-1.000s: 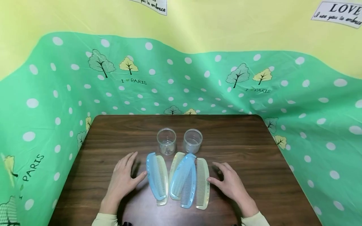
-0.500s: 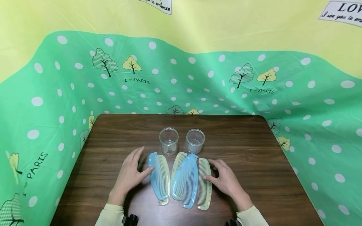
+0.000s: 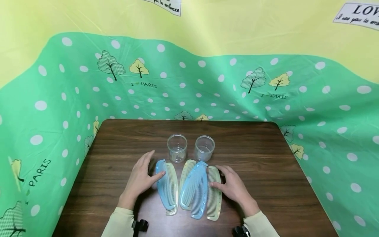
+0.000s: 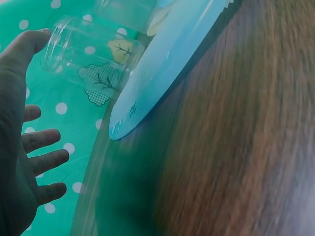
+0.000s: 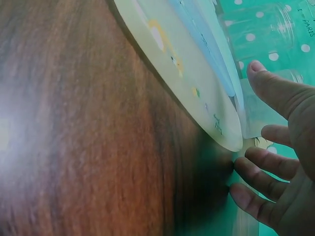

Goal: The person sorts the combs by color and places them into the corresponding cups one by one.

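Observation:
Several blue and pale yellow combs lie in two overlapping groups on the table. My left hand (image 3: 139, 179), fingers spread, is beside the left group, its thumb overlapping the upper part of the blue comb (image 3: 162, 189); a pale yellow comb (image 3: 173, 179) lies partly under that one. On the other side my right hand (image 3: 235, 187) hovers by the outermost pale yellow comb (image 3: 214, 202), thumb over its edge and fingers loosely bent. Two blue combs (image 3: 189, 189) cross in the middle, partly covering another pale comb (image 3: 186, 167). Both wrist views show the palms holding nothing.
Behind the combs, two clear glass jars (image 3: 177, 149) stand side by side, open tops up. The dark wood table (image 3: 260, 148) is enclosed at the back and sides by a green and yellow printed cloth (image 3: 165, 75). A black wrist strap mount (image 3: 140, 225) sits on the left sleeve.
Both hands have moved inward and slightly forward, the thumbs now overlapping the outer combs. The head view has shifted slightly; combs and jars keep their places on the table.

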A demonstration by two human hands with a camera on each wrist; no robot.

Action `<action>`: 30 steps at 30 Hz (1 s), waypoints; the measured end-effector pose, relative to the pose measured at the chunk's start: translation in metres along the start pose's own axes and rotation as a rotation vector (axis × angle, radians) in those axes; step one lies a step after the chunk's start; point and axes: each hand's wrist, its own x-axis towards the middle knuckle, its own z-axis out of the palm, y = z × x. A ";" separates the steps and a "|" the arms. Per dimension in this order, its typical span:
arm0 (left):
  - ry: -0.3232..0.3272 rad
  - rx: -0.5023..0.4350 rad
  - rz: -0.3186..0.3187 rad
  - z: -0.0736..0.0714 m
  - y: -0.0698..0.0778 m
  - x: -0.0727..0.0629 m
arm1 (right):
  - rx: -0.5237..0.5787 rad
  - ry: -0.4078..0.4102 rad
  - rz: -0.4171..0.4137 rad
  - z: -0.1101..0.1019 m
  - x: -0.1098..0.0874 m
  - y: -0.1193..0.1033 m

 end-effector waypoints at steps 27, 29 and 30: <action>-0.126 -0.045 -0.019 0.009 0.004 0.029 | 0.017 -0.045 0.027 0.007 0.012 -0.003; -0.133 -0.046 -0.019 0.010 0.004 0.033 | 0.010 -0.049 0.029 0.008 0.012 -0.003; -0.136 -0.048 -0.016 0.009 0.004 0.035 | 0.006 -0.050 0.029 0.008 0.012 -0.004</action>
